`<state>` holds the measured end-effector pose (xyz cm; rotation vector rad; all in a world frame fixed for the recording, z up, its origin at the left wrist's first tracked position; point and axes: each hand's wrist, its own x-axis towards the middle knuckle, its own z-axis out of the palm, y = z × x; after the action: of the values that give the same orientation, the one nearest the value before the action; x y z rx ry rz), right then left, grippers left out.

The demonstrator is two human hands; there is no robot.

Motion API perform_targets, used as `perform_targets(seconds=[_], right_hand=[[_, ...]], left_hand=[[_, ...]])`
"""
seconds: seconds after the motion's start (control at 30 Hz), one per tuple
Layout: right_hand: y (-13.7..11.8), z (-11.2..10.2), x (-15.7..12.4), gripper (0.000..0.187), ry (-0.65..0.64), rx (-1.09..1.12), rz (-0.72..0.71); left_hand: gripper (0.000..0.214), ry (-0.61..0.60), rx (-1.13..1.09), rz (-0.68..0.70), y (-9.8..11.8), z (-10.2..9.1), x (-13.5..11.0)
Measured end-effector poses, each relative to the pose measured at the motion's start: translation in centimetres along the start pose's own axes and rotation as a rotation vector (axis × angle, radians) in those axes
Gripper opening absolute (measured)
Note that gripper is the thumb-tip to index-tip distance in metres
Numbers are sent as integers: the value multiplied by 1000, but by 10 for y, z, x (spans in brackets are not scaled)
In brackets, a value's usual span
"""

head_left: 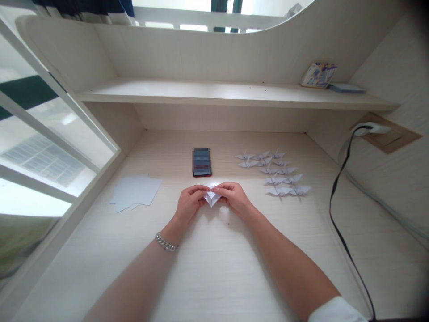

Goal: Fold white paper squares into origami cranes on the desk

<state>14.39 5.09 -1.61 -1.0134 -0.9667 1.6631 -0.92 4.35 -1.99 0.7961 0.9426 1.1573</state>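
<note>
A small white folded paper piece (pixel 212 197) lies between my two hands at the middle of the pale wooden desk (pixel 214 268). My left hand (pixel 189 203) pinches its left side with curled fingers; a silver chain bracelet sits on that wrist. My right hand (pixel 234 197) pinches its right side, fingers bent over the paper. Both hands rest low on the desk surface. A stack of blank white sheets (pixel 136 191) lies to the left of my hands. Several finished white paper cranes (pixel 276 172) are laid out in rows to the right.
A phone (pixel 201 162) lies flat just beyond my hands. A black cable (pixel 338 210) runs from a wall socket (pixel 372 129) across the desk's right side. A shelf (pixel 234 95) above holds a small box (pixel 317 74). A window is on the left.
</note>
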Motion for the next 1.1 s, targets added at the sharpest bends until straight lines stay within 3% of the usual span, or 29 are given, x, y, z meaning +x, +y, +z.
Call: perform_targets(seconds=[0.17, 0.37, 0.73, 0.93, 1.1], right_hand=[[4, 1, 2, 16, 44, -128, -50], [7, 0, 3, 17, 87, -215, -121], [6, 7, 0, 16, 207, -330, -266], [11, 7, 3, 18, 285, -242, -304], [13, 4, 5, 34, 259, -93, -230]], left_hand=[[17, 27, 1, 11, -2, 1, 0], [38, 49, -10, 59, -2, 3, 0], [49, 41, 71, 85, -7, -1, 2], [47, -23, 103, 37, -5, 2, 0], [40, 118, 159, 192, -7, -2, 6]])
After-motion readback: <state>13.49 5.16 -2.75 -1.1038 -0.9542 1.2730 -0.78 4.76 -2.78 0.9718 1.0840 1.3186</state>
